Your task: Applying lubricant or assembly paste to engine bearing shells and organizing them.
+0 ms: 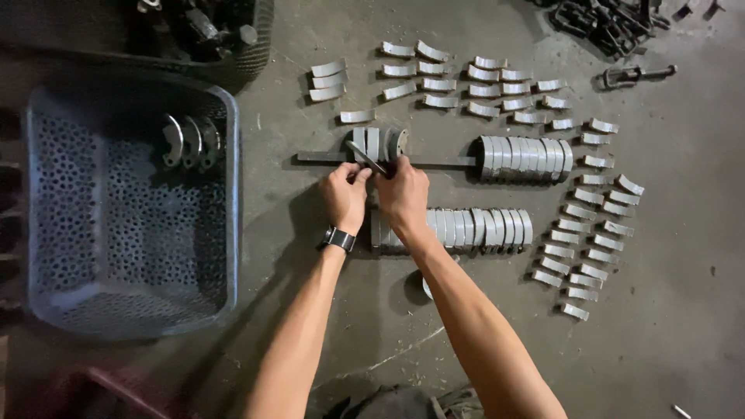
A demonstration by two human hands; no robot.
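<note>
You're mid-stacking here: both hands, left hand [344, 194] and right hand [403, 194], pinch a curved grey metal half-shell [366, 157] at frame centre, over the long flat steel bar [326, 157] on the floor. Looks like seating it squarely beside the upright shells needs care.

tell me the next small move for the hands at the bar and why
Probably seat the shell held between the left hand and right hand upright against the short group on the bar. Both hands pinch it right at that group, which holds only a few shells, while a longer row already stands packed further along the bar.
</note>
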